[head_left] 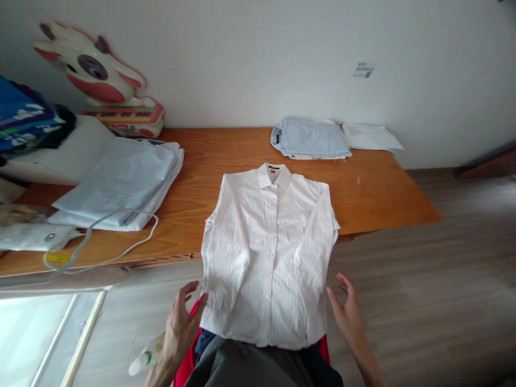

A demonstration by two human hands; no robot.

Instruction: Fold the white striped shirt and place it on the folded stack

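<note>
A white striped button-up shirt lies front side up, collar toward the wall, its upper part on the wooden table and its lower part reaching over the edge to my lap. Both sleeves lie folded down along the shirt's front. My left hand is at the lower left side of the shirt, fingers apart, the thumb close to the fabric; I cannot tell if it touches. Just off the lower right side, my right hand hovers with its fingers spread and nothing in them.
On the wooden table, a folded light-blue garment pile and white papers sit at the back. White plastic packages, a cable and a cow-shaped toy keyboard are at left. A bottle lies at lower left.
</note>
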